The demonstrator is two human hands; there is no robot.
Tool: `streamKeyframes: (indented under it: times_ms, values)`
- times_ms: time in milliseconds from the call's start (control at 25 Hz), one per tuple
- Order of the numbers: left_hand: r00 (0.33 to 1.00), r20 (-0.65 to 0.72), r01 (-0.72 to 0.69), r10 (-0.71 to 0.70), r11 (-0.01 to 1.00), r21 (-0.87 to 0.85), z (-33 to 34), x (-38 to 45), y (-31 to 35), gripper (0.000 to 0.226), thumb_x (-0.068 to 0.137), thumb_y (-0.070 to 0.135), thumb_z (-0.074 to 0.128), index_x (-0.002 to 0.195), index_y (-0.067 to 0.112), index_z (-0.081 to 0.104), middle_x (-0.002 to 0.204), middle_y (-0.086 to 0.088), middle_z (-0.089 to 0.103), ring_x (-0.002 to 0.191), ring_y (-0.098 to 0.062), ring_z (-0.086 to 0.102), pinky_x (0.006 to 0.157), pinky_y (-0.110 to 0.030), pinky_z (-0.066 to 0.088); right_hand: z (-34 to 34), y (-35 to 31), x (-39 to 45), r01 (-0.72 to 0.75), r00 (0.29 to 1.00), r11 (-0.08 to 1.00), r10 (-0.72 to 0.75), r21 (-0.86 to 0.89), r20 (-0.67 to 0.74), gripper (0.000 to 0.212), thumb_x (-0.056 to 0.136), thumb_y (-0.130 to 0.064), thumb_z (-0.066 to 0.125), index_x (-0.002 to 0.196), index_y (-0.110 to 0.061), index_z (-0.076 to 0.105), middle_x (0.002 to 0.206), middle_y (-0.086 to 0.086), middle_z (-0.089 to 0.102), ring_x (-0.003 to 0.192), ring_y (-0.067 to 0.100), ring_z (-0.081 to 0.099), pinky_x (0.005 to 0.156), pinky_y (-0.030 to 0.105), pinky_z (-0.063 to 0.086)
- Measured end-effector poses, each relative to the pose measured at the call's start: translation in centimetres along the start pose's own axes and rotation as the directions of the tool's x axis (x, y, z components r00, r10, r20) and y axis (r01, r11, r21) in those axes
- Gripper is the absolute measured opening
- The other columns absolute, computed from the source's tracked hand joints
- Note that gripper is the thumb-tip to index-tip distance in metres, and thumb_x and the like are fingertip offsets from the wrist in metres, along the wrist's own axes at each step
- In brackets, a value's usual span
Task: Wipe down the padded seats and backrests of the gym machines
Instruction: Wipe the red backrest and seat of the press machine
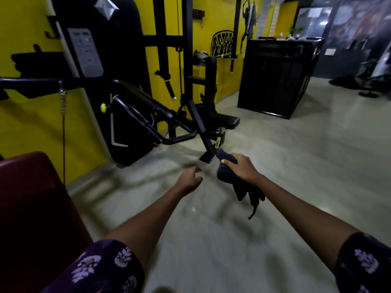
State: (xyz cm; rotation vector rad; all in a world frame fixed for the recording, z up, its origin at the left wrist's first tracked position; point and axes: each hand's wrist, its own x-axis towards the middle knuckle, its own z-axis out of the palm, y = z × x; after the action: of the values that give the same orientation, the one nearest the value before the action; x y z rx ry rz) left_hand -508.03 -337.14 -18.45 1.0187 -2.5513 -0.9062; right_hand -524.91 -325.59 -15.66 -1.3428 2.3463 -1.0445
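- My right hand point(241, 168) grips a dark blue cloth, soft and bunched point(227, 172); the fingers are curled round it, the thumb lies on top, and its loose ends hang below the wrist.
- My left hand point(189, 180) holds nothing. It is stretched forward with the fingers loosely bent, a little left of the cloth and not touching it.
- Ahead of both hands, well apart from them, stands the black padded seat of the black steel cable machine point(224, 121), with its narrow black upright backrest point(211, 70) behind it, against the yellow wall.
- Close by my left arm, at the lower left, there is a dark red padded cushion point(27, 197). I cannot tell to which machine it belongs.
- I judge the step in hand is moving between machines: the cloth touches no pad now, and both hands hang over the pale grey floor point(275, 187).
- The next move, I think, calls for going nearer to the black seat, then laying the cloth flat on it. The bunched cloth should be spread first, so more surface meets the pad.
- The hanging ends could catch on the frame near the seat.
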Motion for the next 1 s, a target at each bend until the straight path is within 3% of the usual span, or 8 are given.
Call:
streamKeyframes:
  times_ms: [160,400,560,800,1000]
  values:
    - [0.999,-0.034,-0.006,0.005,1.000,-0.018,1.7,6.8,3.3,0.040,0.089,0.012,0.055,0.129,0.004,0.052,0.131,-0.016,0.055,0.120,-0.028,0.051,0.092,-0.029,0.040,-2.7,3.2,5.9,0.021,0.999,1.000,-0.020,0.015,-0.043,0.026,0.091,-0.038,0.059,0.101,-0.016,0.066,0.098,0.008,0.068,0.091,0.024,0.062,0.071,0.028,0.040]
    - [0.998,-0.055,0.022,-0.022,1.000,-0.016,2.7,19.4,8.1,0.040,0.090,0.012,0.057,0.127,0.000,0.051,0.132,-0.019,0.053,0.120,-0.029,0.050,0.093,-0.032,0.041,-7.7,9.1,17.6,0.056,0.998,0.998,-0.056,-0.007,-0.035,0.018,0.092,-0.036,0.059,0.083,-0.021,0.054,0.084,0.004,0.060,0.082,0.023,0.057,0.067,0.029,0.036]
    - [0.996,-0.070,0.058,-0.061,0.997,-0.042,3.5,28.0,10.4,0.041,0.090,0.013,0.057,0.129,0.001,0.051,0.134,-0.017,0.052,0.123,-0.028,0.049,0.094,-0.029,0.038,-9.9,13.3,26.1,0.044,0.999,0.999,-0.044,0.015,-0.021,0.026,0.090,-0.037,0.060,0.097,-0.012,0.063,0.092,0.009,0.066,0.089,0.026,0.061,0.073,0.033,0.042]
    - [0.999,-0.045,0.030,-0.028,0.998,0.053,3.6,42.5,10.1,0.041,0.090,0.008,0.055,0.130,-0.001,0.050,0.135,-0.017,0.052,0.122,-0.029,0.049,0.092,-0.029,0.038,-10.4,17.6,38.8,0.075,0.997,0.997,-0.075,0.008,0.027,0.019,0.092,-0.033,0.059,0.092,-0.015,0.062,0.087,0.005,0.062,0.087,0.025,0.060,0.072,0.029,0.040]
    - [0.999,-0.039,0.034,-0.032,0.998,0.059,3.1,57.1,8.4,0.035,0.090,0.011,0.054,0.121,-0.004,0.053,0.125,-0.020,0.055,0.114,-0.031,0.052,0.089,-0.035,0.042,-10.6,20.4,52.4,0.088,0.995,0.995,-0.086,-0.042,0.041,0.021,0.093,-0.034,0.057,0.089,-0.014,0.060,0.088,0.009,0.063,0.087,0.027,0.060,0.076,0.035,0.043]
